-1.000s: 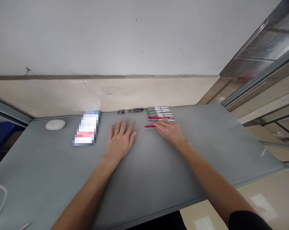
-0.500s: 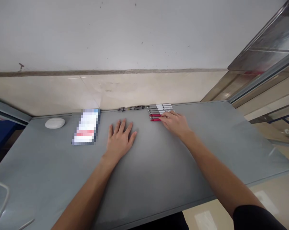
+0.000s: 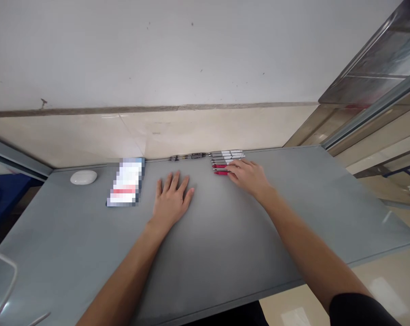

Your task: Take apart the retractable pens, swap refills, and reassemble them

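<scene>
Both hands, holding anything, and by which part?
The right hand covers the nearest red pen behind its red end; whether it's gripping can't be told. The left hand holds nothing.

slim grey-gripped pens point(image 3: 231, 152) have white barrels; the nearest slim pen point(image 3: 221, 173) shows crimson red. the flat tabletop point(image 3: 208, 253) is plain grey, the glossy rounded object point(image 3: 84, 177) white, the rectangular phone screen point(image 3: 125, 181) white, red-banded (pixelated, finer pattern unclear).

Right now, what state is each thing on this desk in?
Left hand: palm down, fingers spread.
Right hand: fingers at the near red pen, grip unclear.
Near red pen: lying flat, partly hidden.
Far red pen: alongside, partly hidden.
Grey-and-white pens: lying in a row.
Phone: flat, screen lit.
White oval object: lying flat.
Dark slim items: lying flat.
</scene>
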Motion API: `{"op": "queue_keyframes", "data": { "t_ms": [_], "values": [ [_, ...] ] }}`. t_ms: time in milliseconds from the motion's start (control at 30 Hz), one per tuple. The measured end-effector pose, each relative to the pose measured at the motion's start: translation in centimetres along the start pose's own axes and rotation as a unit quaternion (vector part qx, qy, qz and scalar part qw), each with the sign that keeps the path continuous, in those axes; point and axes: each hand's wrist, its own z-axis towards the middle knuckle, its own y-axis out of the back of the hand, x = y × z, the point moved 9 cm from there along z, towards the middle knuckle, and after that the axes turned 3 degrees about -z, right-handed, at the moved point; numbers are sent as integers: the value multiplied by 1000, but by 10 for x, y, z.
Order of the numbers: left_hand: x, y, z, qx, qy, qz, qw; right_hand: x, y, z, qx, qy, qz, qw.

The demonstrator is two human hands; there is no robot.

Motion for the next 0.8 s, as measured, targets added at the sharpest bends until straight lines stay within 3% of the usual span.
{"op": "queue_keyframes", "data": {
  "t_ms": [367,567,800],
  "values": [
    [0,3,0,9,4,-2,1000,19,11,0,-24,3,50,998],
    [1,7,0,13,5,-6,1000,71,21,-1,-37,57,103,992],
    [12,15,-15,14,8,-8,1000,109,5,-3,-52,8,160,986]
  ]
}}
